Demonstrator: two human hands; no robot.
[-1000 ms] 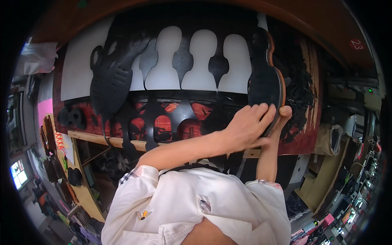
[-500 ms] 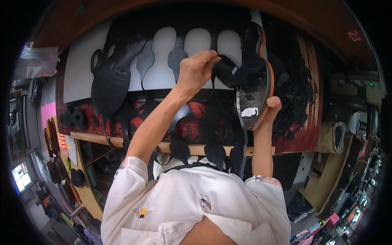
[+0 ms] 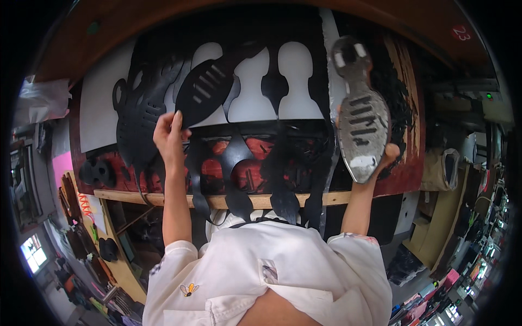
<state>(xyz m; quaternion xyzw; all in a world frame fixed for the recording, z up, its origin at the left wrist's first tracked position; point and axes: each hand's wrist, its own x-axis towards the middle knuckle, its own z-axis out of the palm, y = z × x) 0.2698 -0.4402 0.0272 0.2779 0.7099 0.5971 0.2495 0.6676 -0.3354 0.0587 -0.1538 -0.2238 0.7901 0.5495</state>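
My left hand (image 3: 171, 136) pinches the toe end of a black shoe-sole piece (image 3: 190, 100) with a row of slots, above the left part of the work surface. Just left of it lies a pile of similar black sole pieces (image 3: 136, 127). My right hand (image 3: 389, 156) grips a sole-shaped metal cutting die (image 3: 375, 117) near its pointed end; most of the fingers are behind it. Slot-shaped metal parts show on the die's face. Between my hands, a black sheet (image 3: 274, 89) has several sole-shaped holes, with a white board (image 3: 296, 68) visible through them.
Black scraps (image 3: 402, 108) are heaped right of the die. A wooden rail (image 3: 337, 198) runs along the table's near edge, with strips of the cut sheet hanging over it. Overhead is a brown beam (image 3: 424, 38). A beige bag (image 3: 443, 168) is at the right.
My left hand has drawn the black sole piece away from the die and carried it left, near the pile. The die has shifted right and turned, its slotted face now in sight.
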